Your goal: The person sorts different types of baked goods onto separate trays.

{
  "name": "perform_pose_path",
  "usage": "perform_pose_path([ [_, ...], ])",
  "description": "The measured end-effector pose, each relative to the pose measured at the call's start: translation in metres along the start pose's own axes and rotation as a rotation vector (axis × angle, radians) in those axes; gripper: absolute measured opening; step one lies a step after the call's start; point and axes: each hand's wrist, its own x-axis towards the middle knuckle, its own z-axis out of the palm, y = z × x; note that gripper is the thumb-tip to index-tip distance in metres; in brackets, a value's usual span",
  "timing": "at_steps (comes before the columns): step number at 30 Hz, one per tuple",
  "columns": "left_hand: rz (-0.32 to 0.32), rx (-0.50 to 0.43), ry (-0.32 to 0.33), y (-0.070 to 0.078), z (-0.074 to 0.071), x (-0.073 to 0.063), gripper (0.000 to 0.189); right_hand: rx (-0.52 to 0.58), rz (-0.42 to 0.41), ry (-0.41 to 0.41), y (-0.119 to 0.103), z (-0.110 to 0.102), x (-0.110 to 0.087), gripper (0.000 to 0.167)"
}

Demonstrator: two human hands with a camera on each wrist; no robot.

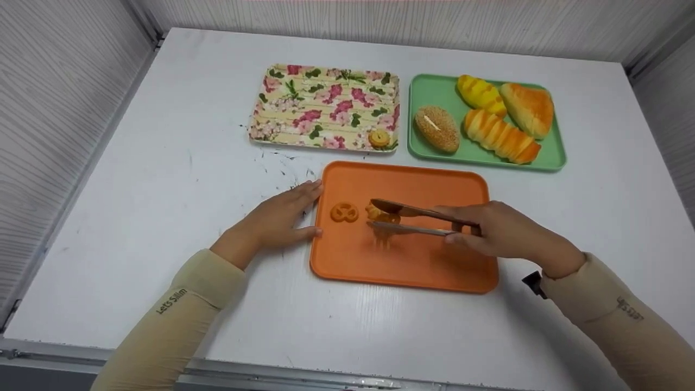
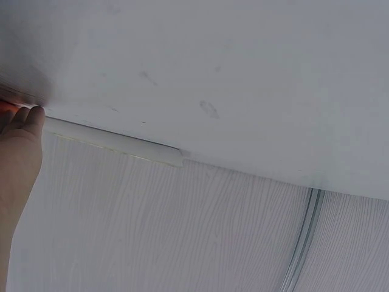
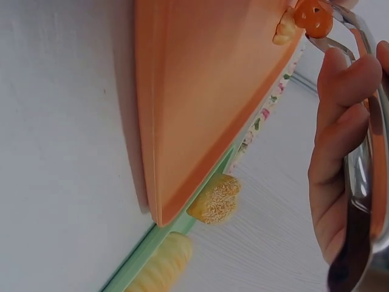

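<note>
My right hand grips metal tongs over the middle of the orange tray. Between the tong tips, in the right wrist view, is a small round orange-brown cookie with holes. A scallop-edged cookie lies on the tray just beneath and beside those tips, partly hidden by them. Left of it lies a pretzel-shaped cookie. My left hand touches the tray's left rim, its fingers extended and thumb apart.
Behind stands a floral tray with a round cookie at its near right corner. Beside it, a green tray bears several breads, including a seeded bun and a ridged loaf. Panelled walls border the white table.
</note>
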Motion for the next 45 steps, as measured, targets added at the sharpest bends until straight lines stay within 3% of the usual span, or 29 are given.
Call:
perform_pose_path([
  [13,0.022,0.022,0.014,0.002,-0.003,0.001,0.083,-0.046,0.006,-0.034,0.003,0.003,-0.006,0.054],
  [28,-0.001,0.016,0.007,0.001,-0.001,0.0,0.083,-0.073,0.006,-0.054,0.0,0.007,-0.002,0.049],
  [45,0.012,0.008,0.026,0.001,0.001,0.001,0.083,-0.054,-0.027,0.008,-0.005,0.0,0.007,0.054],
])
